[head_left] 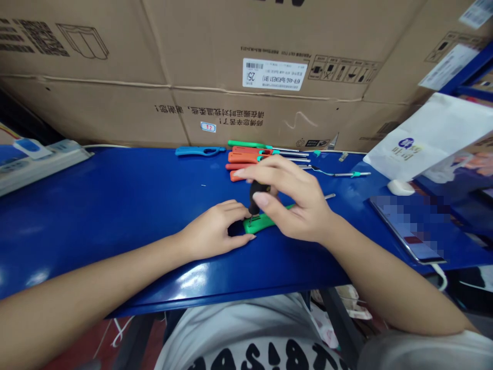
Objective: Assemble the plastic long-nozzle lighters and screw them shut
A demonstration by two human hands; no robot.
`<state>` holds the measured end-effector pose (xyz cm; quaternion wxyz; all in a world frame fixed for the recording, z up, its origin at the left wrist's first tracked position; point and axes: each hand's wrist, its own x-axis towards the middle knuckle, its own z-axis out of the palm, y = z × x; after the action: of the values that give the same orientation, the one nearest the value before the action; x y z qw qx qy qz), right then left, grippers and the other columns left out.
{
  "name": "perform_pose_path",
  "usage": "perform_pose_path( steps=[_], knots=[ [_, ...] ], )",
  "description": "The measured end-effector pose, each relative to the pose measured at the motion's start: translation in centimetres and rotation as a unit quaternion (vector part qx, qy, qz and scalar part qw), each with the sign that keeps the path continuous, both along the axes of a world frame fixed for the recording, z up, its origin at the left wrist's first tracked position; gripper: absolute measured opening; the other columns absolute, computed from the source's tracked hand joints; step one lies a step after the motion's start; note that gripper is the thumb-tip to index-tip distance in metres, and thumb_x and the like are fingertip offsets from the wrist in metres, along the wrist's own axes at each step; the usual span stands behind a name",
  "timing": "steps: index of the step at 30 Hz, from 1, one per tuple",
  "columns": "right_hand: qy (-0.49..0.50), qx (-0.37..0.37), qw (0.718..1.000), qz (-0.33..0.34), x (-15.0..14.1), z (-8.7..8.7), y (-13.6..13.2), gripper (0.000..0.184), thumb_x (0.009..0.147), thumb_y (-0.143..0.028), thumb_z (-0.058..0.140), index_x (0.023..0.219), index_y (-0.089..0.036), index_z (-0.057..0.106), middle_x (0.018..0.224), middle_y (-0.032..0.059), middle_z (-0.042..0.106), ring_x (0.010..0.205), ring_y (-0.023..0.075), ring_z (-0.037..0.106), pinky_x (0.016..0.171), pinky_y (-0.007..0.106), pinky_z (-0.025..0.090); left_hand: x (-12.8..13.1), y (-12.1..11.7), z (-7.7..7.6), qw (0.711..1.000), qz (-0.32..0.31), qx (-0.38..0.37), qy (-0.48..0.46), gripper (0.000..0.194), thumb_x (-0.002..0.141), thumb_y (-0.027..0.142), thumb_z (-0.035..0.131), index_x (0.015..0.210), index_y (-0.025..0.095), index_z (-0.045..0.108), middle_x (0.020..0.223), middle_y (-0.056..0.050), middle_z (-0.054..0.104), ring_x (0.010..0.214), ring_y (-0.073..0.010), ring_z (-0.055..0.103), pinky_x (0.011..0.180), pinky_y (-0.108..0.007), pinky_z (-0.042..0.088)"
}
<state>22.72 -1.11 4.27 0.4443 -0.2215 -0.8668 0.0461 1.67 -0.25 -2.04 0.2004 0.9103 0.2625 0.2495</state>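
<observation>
A green stick lighter (262, 222) lies on the blue table, its metal tube poking out to the right behind my right hand. My left hand (219, 226) pinches the lighter's left end between thumb and fingers. In my right hand (298, 198) is a short black screwdriver (254, 198), held upright with its tip down on the lighter near that left end. Part of the lighter's middle is hidden under my right hand. Just beyond it lie several orange and red lighters (241, 157) and a green one (242, 144), side by side, partly covered by my fingers.
A blue lighter shell (196, 151) lies at the back of the table, and a metal lighter tube with a wire (348, 174) lies to the right. A large cardboard box (215, 61) walls off the back. On the right are a phone (408, 231) and a white paper bag (427, 139); a power strip (46, 162) sits left.
</observation>
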Motion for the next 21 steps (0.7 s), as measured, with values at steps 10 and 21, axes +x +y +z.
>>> perform_pose_path(
  steps=[10,21],
  knots=[
    [-0.006,0.020,1.000,-0.019,0.3,-0.2,0.2,0.030,0.100,-0.037,0.058,0.124,-0.019,0.065,0.103,0.0073,0.073,0.090,0.0178,0.069,0.079,0.031,0.058,0.1,-0.1,-0.3,0.999,0.028,-0.031,-0.028,0.016,0.085,0.026,0.076,0.097,0.018,0.068,0.086,-0.001,0.068,0.082,-0.0188,0.065,0.076,-0.031,0.052],
    [-0.016,-0.011,1.000,-0.019,0.4,-0.6,0.4,0.031,0.100,-0.032,0.057,0.129,-0.021,0.060,0.118,0.0073,0.072,0.107,0.0191,0.068,0.091,0.032,0.057,0.2,0.0,-0.4,0.998,0.020,-0.034,-0.041,0.018,0.084,0.025,0.077,0.097,0.019,0.066,0.092,-0.001,0.069,0.086,-0.0189,0.066,0.078,-0.030,0.052]
  ],
)
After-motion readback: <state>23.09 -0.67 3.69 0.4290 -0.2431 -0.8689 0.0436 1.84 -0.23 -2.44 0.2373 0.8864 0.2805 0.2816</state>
